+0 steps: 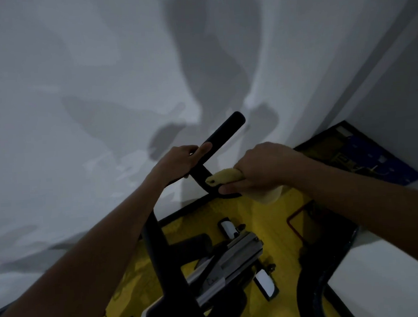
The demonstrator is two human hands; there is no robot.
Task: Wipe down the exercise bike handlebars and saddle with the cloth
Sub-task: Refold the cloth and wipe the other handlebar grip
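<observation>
The bike's black handlebar [226,130] rises toward the wall at centre frame. My left hand [178,161] grips its straight bar, thumb lying along the top. My right hand [260,167] holds a pale yellow cloth [225,176] wrapped against the bent part of the bar just below the left hand. A loose end of the cloth hangs under my right wrist. The saddle is out of view.
Below the hands stand the bike's black post [160,259] and grey metal frame [233,257] over a yellow floor mat [268,218]. A white wall [76,93] is close ahead. A dark blue mat [374,158] lies at the right corner.
</observation>
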